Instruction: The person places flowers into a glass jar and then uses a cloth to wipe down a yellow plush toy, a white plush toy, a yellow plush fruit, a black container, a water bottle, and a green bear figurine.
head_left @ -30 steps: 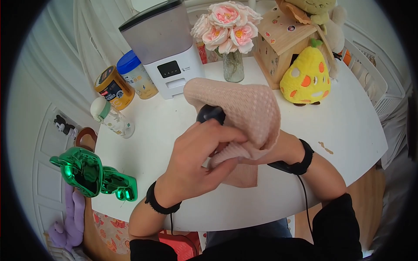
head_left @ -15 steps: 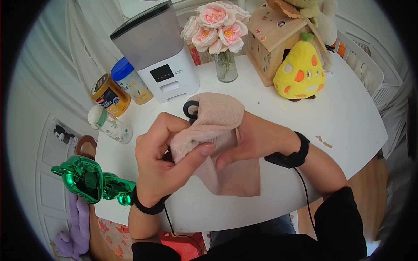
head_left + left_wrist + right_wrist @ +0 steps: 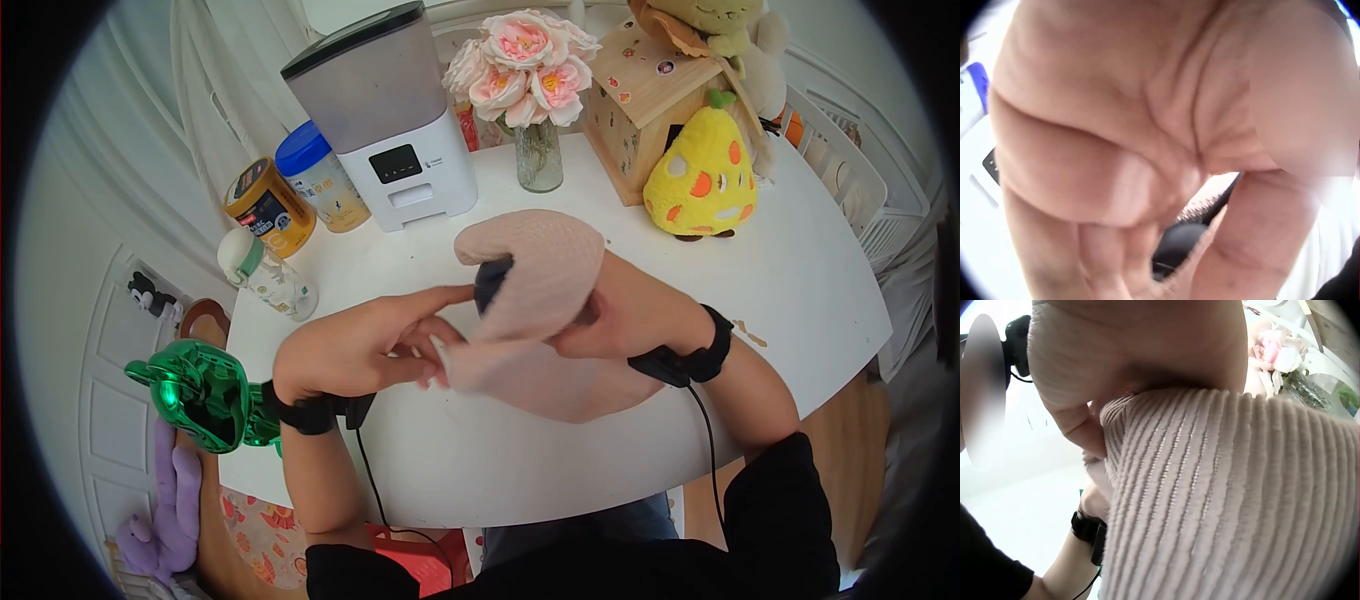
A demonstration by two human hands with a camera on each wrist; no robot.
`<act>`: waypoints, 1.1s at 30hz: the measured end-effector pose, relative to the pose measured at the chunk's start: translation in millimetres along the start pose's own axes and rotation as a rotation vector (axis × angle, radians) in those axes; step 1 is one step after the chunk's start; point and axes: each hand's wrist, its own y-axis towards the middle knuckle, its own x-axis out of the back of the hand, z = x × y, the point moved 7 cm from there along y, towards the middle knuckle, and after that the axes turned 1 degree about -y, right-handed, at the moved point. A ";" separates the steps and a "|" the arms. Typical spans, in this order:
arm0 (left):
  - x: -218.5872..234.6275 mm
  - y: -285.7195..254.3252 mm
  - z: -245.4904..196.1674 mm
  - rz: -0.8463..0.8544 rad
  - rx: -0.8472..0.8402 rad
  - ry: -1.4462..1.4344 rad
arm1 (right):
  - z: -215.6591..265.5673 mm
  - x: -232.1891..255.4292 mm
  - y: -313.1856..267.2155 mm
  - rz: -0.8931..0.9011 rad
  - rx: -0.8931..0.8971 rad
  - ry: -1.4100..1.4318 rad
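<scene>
A pale pink ribbed cloth [image 3: 545, 275] is bunched round a smooth black object [image 3: 490, 284], hiding most of it. My right hand [image 3: 625, 310] grips the bundle from the right, its thumb below and its other fingers hidden behind the fabric. At the left, my left hand [image 3: 365, 345] pinches the cloth's loose edge, while its index finger reaches to the black object. The left wrist view shows the black object [image 3: 1179, 247] beyond the curled fingers. Ribbed cloth [image 3: 1210, 494] fills much of the right wrist view beneath the hand.
On the white table [image 3: 430, 470] stand a pet feeder [image 3: 410, 170], two tubs, a clear bottle [image 3: 265, 275], a vase of pink roses [image 3: 540, 155], a wooden house [image 3: 640, 115] and a yellow plush [image 3: 703, 175]. A shiny green bear figure [image 3: 195, 395] lies near my left wrist.
My left hand has gone from over the bundle to its left side, now at the cloth's edge. The cloth has been turned and shifted; the black loop seen half a second ago is covered.
</scene>
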 end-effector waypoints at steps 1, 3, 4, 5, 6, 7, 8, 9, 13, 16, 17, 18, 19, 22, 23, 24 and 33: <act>-8.2 -3.1 7.1 0.137 0.196 -0.321 | -2.2 3.6 -0.5 0.007 -0.005 -0.005; -8.6 6.0 8.0 0.119 0.205 -0.237 | -7.2 9.6 -0.9 0.032 -0.003 0.059; -6.0 15.5 4.0 -0.014 0.114 -0.081 | -5.2 11.1 -2.2 0.047 0.003 -0.044; -4.2 22.9 -0.9 -0.149 0.025 0.075 | -3.2 9.5 -1.3 0.056 0.002 -0.047; -11.6 27.9 -4.2 -0.186 -0.064 0.167 | -2.8 7.8 -0.7 0.050 -0.021 0.027; -20.6 34.4 -1.2 -0.197 -0.063 0.162 | -3.8 5.6 -0.4 0.044 -0.043 0.101; -25.4 40.6 -2.1 -0.270 -0.110 0.157 | -4.9 0.7 1.4 0.054 -0.045 0.099; -28.0 45.7 -2.7 -0.343 -0.157 0.150 | 2.5 1.0 4.0 -0.049 0.093 -0.090; -36.6 60.2 8.4 -0.490 -0.307 -0.098 | 7.0 -5.0 0.5 -0.336 0.207 -0.348; -37.6 62.7 16.5 -0.462 -0.199 -0.098 | -0.5 -7.5 -1.3 -0.399 0.192 -0.291; -38.6 62.9 17.0 -0.463 -0.196 -0.101 | -2.5 -8.6 -0.1 -0.397 0.190 -0.289; -39.6 63.1 16.7 -0.474 -0.203 -0.094 | -1.5 -8.3 -0.3 -0.424 0.227 -0.307; -40.3 62.9 16.8 -0.485 -0.209 -0.089 | -0.9 -8.0 -1.5 -0.451 0.263 -0.324; -40.3 62.7 16.6 -0.469 -0.266 -0.185 | -8.8 -8.4 -3.5 -0.471 0.243 -0.311; -38.4 64.4 22.3 -0.468 -0.262 -0.191 | -9.2 -8.6 -2.4 -0.468 0.237 -0.309; -36.4 64.0 22.6 -0.460 -0.366 -0.093 | -8.3 -4.0 -2.3 -0.529 0.230 -0.218; -50.1 53.1 41.2 -0.165 0.053 -0.707 | 3.4 12.5 13.9 -0.317 0.108 0.022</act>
